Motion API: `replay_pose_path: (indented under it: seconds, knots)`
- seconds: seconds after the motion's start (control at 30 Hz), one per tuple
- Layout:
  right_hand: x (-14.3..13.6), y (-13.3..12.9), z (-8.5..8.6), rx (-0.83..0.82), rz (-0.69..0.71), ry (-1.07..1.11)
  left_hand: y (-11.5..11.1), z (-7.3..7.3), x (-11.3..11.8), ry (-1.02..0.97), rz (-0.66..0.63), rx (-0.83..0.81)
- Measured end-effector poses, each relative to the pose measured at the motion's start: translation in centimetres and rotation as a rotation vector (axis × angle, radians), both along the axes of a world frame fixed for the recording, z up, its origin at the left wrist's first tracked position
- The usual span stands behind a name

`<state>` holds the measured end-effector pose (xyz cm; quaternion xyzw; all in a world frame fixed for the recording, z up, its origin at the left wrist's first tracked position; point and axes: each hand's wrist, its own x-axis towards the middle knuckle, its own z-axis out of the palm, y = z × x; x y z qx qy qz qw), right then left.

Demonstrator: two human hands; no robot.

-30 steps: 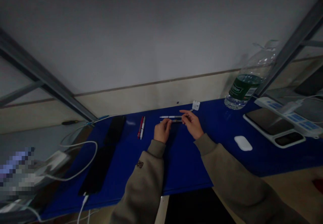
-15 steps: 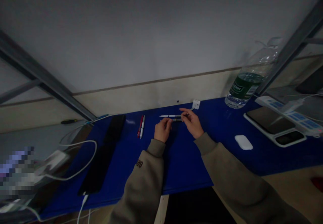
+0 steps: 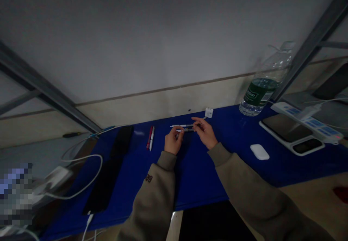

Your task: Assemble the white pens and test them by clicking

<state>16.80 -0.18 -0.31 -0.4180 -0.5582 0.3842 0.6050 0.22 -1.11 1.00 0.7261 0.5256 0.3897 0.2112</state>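
Note:
My left hand (image 3: 173, 141) pinches the left end of a slim pen (image 3: 188, 130) just above the blue tabletop (image 3: 195, 175). Its other end is between the thumb and fingers of my right hand (image 3: 205, 133), whose index finger sticks out to the left. Right behind the held pen lies a white pen (image 3: 182, 125), its right end partly hidden by my right hand. To the left, a red pen (image 3: 149, 138) and another white pen (image 3: 152, 138) lie side by side.
Two black phones (image 3: 122, 139) lie end to end on the left, near white cables. A small white charger (image 3: 208, 112) sits by the wall. On the right stand a large water bottle (image 3: 261, 92), a white case (image 3: 259, 152), a scale (image 3: 288, 128) and a power strip (image 3: 318, 125).
The view has shifted slightly. My hands keep the pen between them, with only small finger movements; the things on the table stay put.

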Motion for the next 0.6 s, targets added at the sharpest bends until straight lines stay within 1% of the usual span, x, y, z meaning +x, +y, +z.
replay_pose_path:
  seconds: [0.3,0.6]
  knots:
    - [-0.07,-0.01,-0.17,0.07,0.002,-0.026,0.6,-0.73,-0.14,0.004,-0.061,-0.077]
    - [0.08,-0.07,-0.18,0.036,0.026,-0.038,0.49,-0.59,0.06,-0.079,-0.065,-0.112]
